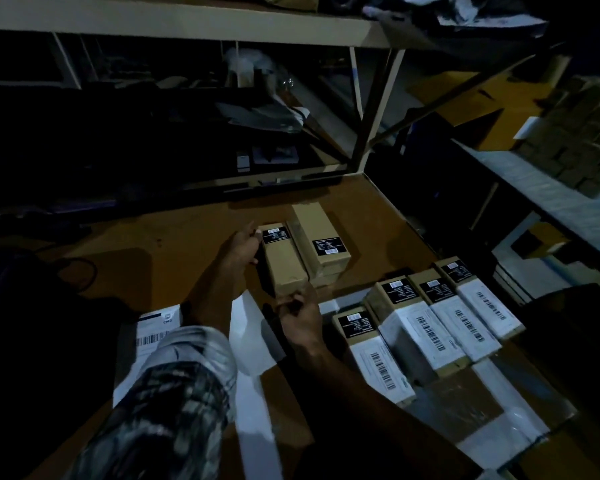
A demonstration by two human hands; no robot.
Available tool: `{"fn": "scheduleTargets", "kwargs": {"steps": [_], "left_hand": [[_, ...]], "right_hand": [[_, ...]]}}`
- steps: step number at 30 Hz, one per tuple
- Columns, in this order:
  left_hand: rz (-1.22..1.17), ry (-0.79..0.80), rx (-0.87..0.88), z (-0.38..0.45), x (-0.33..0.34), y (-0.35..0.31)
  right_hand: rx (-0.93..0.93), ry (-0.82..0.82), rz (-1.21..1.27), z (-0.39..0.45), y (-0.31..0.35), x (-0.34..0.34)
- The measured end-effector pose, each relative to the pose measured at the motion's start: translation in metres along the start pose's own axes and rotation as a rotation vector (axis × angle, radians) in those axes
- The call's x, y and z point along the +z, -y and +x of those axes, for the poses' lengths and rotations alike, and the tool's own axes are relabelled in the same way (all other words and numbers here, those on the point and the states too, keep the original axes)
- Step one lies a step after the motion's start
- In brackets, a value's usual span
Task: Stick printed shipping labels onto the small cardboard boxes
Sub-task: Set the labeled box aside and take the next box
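A long brown cardboard box with a small black sticker lies mid-table. My left hand grips its far left side. At the box's near end my right hand has its fingers curled on the edge. A second unlabelled box lies right beside it. Several boxes with white barcode shipping labels stand in a row to the right. A printed label sheet lies at the near left, partly under my left sleeve. White backing paper lies between my arms.
The brown table ends at a dark shelf rack behind. A clear plastic bag lies at the near right. Stacked cartons sit on a side shelf at the far right. The room is dim.
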State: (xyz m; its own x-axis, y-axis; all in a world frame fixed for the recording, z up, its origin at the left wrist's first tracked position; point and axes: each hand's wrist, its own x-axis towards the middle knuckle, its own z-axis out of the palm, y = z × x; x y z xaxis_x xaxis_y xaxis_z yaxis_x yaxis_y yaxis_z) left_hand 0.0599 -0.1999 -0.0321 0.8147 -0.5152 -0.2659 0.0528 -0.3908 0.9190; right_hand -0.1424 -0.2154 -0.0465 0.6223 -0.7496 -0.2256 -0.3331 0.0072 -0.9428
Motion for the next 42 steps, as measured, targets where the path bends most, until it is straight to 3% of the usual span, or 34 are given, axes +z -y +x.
{"fn": "scheduleTargets", "kwargs": {"steps": [4, 10, 17, 23, 28, 37, 42], "left_hand": [[0.052, 0.072, 0.022, 0.005, -0.002, -0.006], [0.010, -0.098, 0.190, -0.030, -0.007, -0.015], [-0.204, -0.357, 0.313, -0.161, -0.017, -0.015], [-0.080, -0.552, 0.216, -0.302, 0.020, 0.031], [-0.186, -0.719, -0.044, -0.384, 0.076, 0.069], [0.022, -0.620, -0.047, -0.419, 0.103, 0.122], [-0.044, -0.492, -0.014, -0.431, 0.093, 0.113]], "right_hand": [[0.085, 0.037, 0.090, -0.001, 0.002, 0.005], [0.186, 0.096, 0.246, -0.021, 0.006, 0.002], [-0.045, 0.227, 0.220, -0.092, 0.021, -0.064], [-0.098, 0.333, -0.004, -0.133, -0.014, -0.135], [-0.103, 0.402, -0.231, -0.153, -0.051, -0.167], [-0.269, 0.543, -0.586, -0.155, -0.049, -0.180], [-0.334, 0.473, -0.657, -0.160, -0.042, -0.179]]}}
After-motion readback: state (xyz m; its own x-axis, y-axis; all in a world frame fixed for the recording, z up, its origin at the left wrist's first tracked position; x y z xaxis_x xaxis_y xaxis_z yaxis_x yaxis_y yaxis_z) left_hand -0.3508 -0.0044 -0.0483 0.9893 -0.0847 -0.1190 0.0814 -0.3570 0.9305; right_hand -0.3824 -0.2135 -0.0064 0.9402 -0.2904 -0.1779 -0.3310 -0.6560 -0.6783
